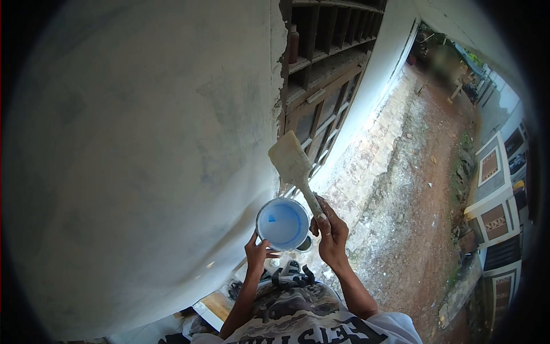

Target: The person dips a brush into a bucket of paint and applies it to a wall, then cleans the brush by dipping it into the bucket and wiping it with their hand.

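My left hand (258, 250) grips a round plastic tub (259, 225) by its side, with the thumb up at the rim. Pale blue-white paint (283, 225) lies inside the tub, with a brighter blue patch at one side. Closed around a handle, my right hand (332, 232) holds a wide, flat paintbrush (291, 159) coated in whitish paint. The brush head points up and to the left, above the tub and apart from it. Beside the brush stands a plastered wall (172, 143), greyish with darker smudges.
A wooden shelf and window frame (323, 97) begins at the wall's broken edge, with a bottle (294, 45) on one shelf. To the right runs a dirt path (429, 189) with pale rubble. White panelled structures (494, 221) stand at far right.
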Motion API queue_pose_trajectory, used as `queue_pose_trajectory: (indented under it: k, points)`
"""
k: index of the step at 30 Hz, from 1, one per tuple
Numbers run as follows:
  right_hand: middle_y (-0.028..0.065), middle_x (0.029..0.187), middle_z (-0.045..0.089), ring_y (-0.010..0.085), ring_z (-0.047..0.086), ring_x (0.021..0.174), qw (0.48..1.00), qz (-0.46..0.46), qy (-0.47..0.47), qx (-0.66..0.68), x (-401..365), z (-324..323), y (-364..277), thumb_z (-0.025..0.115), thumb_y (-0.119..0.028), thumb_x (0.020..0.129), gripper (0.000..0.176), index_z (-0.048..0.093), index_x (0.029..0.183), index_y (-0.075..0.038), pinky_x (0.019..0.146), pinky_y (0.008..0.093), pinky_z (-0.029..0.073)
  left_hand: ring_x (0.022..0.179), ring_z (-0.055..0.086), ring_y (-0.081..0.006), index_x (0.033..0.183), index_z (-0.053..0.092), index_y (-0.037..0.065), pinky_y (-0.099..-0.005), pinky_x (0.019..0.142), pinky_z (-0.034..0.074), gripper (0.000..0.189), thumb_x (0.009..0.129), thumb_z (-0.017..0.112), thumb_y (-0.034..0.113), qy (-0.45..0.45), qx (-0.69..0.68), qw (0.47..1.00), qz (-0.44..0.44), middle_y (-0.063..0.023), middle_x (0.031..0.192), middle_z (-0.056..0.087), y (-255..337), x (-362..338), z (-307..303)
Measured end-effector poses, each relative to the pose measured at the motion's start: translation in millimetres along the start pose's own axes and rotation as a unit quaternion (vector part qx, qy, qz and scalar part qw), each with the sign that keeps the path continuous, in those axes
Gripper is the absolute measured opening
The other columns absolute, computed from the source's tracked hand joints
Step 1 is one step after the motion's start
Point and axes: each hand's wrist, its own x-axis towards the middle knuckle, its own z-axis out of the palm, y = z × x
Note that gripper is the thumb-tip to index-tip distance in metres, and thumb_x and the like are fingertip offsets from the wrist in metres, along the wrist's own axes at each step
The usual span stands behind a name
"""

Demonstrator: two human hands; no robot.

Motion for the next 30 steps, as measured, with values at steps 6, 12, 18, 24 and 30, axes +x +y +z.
queue_pose_trajectory:
  k: [6,12,18,24,30]
  points:
    - [0.0166,0.081,0.052,0.0297,0.053,0.064,0.937,-0.291,0.001,-0.195,37,34,-25,0.058,-0.001,0.082,0.046,0.052,0.127,0.003,0.055,0.0378,0.044,0.064,0.07,-0.0329,0.142,0.037,0.001,-0.0381,0.049,0.062,0.066,0.078,0.051,-0.004,0.005,-0.003,1.0,-0.001,-0.0182,0.096,0.065,0,-2,1]
    - [0.0134,0.081,0.048,0.0262,0.05,0.067,0.895,-0.382,-0.028,-0.228,58,70,-17,0.066,0.004,0.071,0.056,0.055,0.126,0.001,0.053,0.0348,0.041,0.063,0.07,-0.0328,0.141,0.039,0.002,-0.0383,0.049,0.062,0.062,0.08,0.053,-0.003,0.007,-0.018,1.0,-0.002,-0.0171,0.095,0.065,-9,2,-7]
    - [0.0127,0.085,0.045,0.027,0.05,0.073,0.904,-0.339,-0.101,-0.24,24,87,31,0.073,-0.008,0.069,0.053,0.059,0.119,-0.001,0.056,0.0377,0.045,0.061,0.069,-0.0294,0.141,0.04,0.003,-0.0372,0.047,0.061,0.065,0.078,0.054,-0.005,0.048,-0.025,0.998,0.01,-0.0171,0.093,0.065,7,-5,0]
    - [0.0159,0.081,0.049,0.0299,0.052,0.067,0.914,-0.34,-0.085,-0.204,5,70,53,0.068,0.0,0.069,0.045,0.06,0.113,0.005,0.054,0.0391,0.043,0.072,0.066,-0.0194,0.129,0.05,0.003,-0.0306,0.057,0.056,0.042,0.088,0.058,0.007,0.05,0.014,0.998,0.028,-0.0105,0.096,0.065,15,-14,2]
    - [0.0162,0.082,0.049,0.0301,0.051,0.068,0.923,-0.317,-0.101,-0.195,7,73,66,0.067,0.001,0.068,0.05,0.059,0.117,0.006,0.057,0.0388,0.043,0.072,0.066,-0.0202,0.132,0.048,0.003,-0.0309,0.057,0.057,0.045,0.087,0.056,0.004,0.045,0.01,0.999,0.008,-0.0111,0.096,0.065,12,-10,5]
